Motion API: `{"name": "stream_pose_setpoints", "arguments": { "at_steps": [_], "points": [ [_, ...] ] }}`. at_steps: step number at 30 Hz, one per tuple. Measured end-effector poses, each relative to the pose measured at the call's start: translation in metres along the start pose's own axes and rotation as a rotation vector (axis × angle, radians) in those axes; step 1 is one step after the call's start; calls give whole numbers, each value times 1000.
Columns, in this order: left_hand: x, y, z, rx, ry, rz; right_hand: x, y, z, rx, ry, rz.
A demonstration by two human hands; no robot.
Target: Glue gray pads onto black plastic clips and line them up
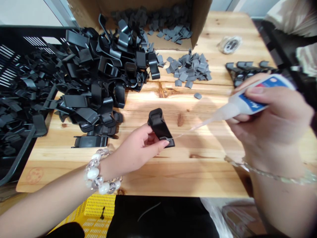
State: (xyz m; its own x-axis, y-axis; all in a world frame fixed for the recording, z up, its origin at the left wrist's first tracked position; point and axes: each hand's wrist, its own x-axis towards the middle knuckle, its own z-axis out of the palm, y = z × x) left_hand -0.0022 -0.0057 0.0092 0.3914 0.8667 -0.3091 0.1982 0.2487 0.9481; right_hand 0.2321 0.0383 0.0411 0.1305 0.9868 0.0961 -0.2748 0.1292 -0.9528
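Observation:
My left hand [138, 148] grips a black plastic clip [159, 125] between thumb and fingers, tilted above the wooden table. In my right hand [272, 112] is a glue bottle [257, 96] with a blue label, its long thin nozzle pointing down and left toward the clip. The nozzle's fine tip ends close to the clip's lower end, by my left thumb; whether it touches is too fine to tell. Beyond my hands a heap of small grey pads [189, 69] lies on the table, with one single pad [197, 96] apart from it.
A big pile of black clips [99, 76] covers the table's left side, beside a black crate [15, 158] of similar parts. At the back stands a cardboard box [201, 23] with grey pads. A tape roll [230, 44] and a row of clips [244, 69] are at right.

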Motion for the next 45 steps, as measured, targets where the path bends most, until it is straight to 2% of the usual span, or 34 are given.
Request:
{"name": "stream_pose_setpoints", "arguments": {
  "at_steps": [26,32,45],
  "points": [
    [-1,-1,-1,-1,2,-20,2,-2,-1,-2,40,-13],
    [1,-4,-1,-49,11,-61,9,-6,-9,-13,33,22],
    [0,0,-3,-17,9,-8,10,-6,-13,-19,77,82]
  ]
}}
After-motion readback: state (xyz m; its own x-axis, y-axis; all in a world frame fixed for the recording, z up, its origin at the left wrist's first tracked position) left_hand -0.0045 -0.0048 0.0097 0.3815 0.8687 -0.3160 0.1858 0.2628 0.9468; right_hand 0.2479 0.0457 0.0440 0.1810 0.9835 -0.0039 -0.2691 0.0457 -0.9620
